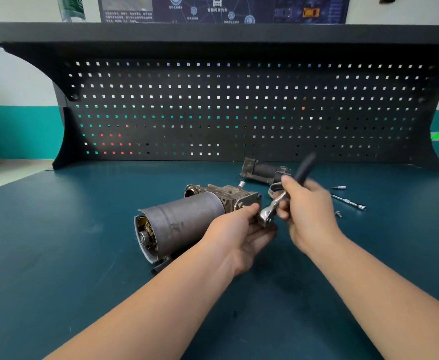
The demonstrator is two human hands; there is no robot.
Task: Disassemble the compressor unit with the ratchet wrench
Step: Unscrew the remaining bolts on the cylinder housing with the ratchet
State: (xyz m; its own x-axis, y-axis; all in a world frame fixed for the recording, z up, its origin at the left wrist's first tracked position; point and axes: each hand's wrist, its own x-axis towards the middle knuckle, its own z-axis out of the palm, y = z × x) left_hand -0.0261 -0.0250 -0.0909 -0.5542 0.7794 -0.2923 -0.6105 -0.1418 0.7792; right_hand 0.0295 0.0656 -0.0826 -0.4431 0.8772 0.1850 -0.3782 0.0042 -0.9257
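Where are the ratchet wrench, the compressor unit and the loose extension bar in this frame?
ratchet wrench (266,216), head view, on its chrome head.
compressor unit (184,224), head view, on the side of its grey cylindrical housing.
extension bar (348,202), head view, on the middle of its shaft, lying on the bench.

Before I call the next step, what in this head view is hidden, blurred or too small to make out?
- Ratchet wrench head: whether it sits on a fastener is hidden by the left hand and right hand.
- Wrench handle and right hand: motion-blurred, so the exact grip is unclear.
- Compressor unit right end: covered by the left hand.
- Small bits on the bench: too small to identify.
- Second part behind: partly hidden by the right hand.
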